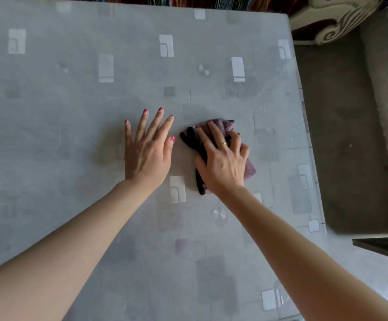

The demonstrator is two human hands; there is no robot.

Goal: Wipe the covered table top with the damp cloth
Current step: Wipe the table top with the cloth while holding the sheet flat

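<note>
— Near the middle of the surface (49, 135), your right hand (223, 163) presses the bunched purple-and-black damp cloth (225, 126), fingers (211, 135) curled over it and gripping.

— And my left hand (146, 154)?

— Flat just beside the cloth, fingers spread, holding nothing. The clear plastic cover (304, 126) looks slick, so if you lean on it, that palm may slide or ruck the cover. Bunched this tight, the cloth may leave streaks and miss the right edge, where droplets sit.

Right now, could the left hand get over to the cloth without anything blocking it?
Probably yes. The left hand lies flat on the covered table top just beside the cloth, with only bare cover between; the right hand already holds it.
</note>
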